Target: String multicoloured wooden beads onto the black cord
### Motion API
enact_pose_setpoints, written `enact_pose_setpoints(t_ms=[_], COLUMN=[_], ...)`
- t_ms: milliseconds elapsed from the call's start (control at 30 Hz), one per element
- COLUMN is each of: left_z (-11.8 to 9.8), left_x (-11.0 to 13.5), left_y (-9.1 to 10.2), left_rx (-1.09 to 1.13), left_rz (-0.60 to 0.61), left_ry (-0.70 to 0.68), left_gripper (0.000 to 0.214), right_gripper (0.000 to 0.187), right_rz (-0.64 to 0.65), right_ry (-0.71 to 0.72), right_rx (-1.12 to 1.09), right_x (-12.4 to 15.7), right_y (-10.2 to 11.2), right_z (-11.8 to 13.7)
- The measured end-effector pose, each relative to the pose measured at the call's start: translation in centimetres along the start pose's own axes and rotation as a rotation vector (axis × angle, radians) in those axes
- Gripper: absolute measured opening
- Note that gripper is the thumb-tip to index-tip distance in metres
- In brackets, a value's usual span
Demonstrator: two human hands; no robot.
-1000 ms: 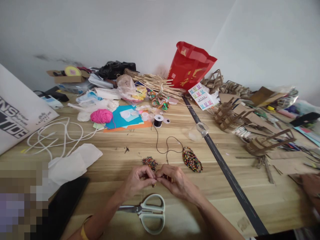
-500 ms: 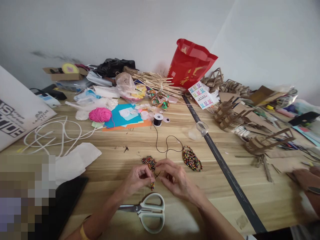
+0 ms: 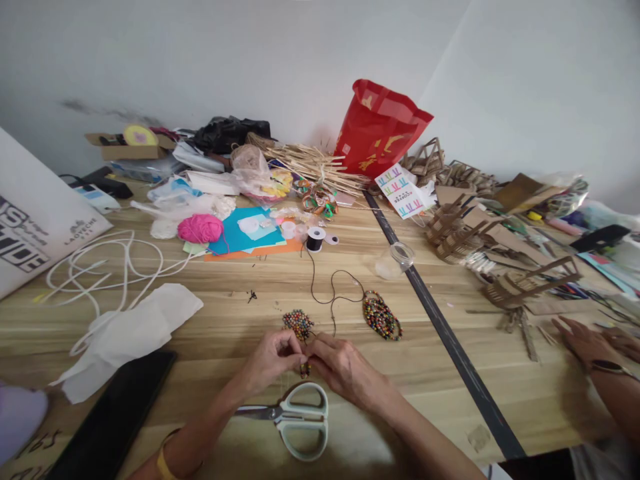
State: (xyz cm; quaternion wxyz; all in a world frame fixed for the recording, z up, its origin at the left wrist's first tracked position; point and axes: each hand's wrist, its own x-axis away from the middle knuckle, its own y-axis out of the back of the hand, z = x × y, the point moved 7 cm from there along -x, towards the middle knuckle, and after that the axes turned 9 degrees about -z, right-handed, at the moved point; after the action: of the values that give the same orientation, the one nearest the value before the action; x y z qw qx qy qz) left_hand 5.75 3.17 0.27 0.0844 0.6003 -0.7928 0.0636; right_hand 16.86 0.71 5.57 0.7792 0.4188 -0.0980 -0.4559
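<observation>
My left hand (image 3: 277,358) pinches a short string of coloured beads (image 3: 305,370), which hangs below the fingertips. Fingers closed, my right hand (image 3: 337,363) meets it at the same spot; the cord between the fingertips is mostly hidden. Just beyond them lies a loose pile of beads (image 3: 299,323). Black cord (image 3: 334,293) curls over the table from a spool (image 3: 315,239). Right of my hands rests a coiled heap of finished bead strands (image 3: 382,316). Scissors (image 3: 300,420) with pale handles lie below my hands, blades pointing left.
A clear plastic cup (image 3: 395,260) lies near a dark strip (image 3: 450,333) along the table. Another person's hand (image 3: 590,343) rests at the right, near small woven baskets (image 3: 530,280). A black phone-like slab (image 3: 115,420) and white cloth (image 3: 130,333) lie at the left.
My right hand has moved left and its fingertips now close in against my left hand's. At the right edge, the other person's hand has come further into view.
</observation>
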Motion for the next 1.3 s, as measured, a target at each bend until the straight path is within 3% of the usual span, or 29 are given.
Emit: enact_pose_setpoints(t_ms=[233,367,700,900,1300], left_z=[-0.5,-0.9,-2.8,-4.5,-2.5], left_x=[0.3,0.0,0.2,1.2,1.2], left_y=[0.0,1.3,6.5,7.3,8.1], left_rx=[-0.045,-0.139,-0.632,-0.992,-1.04], left_rz=[0.011,-0.044,-0.125,-0.094,-0.079], left_ry=[-0.047,-0.098,-0.147,-0.161,-0.285], left_gripper=[0.016,0.012,0.013,0.014,0.015], right_gripper=[0.016,0.013,0.007,0.005,0.003], right_rz=[0.013,0.014,-0.041,-0.051,-0.005], right_ry=[0.017,0.017,-0.082,-0.149,-0.213], right_rx=[-0.013,-0.034,-0.101,-0.103,-0.194], right_x=[-0.1,-0.3,0.5,1.0,1.2], right_y=[0.0,0.4,4.8,5.7,5.5], right_z=[0.0,-0.7,-4.0,-6.0,-6.5])
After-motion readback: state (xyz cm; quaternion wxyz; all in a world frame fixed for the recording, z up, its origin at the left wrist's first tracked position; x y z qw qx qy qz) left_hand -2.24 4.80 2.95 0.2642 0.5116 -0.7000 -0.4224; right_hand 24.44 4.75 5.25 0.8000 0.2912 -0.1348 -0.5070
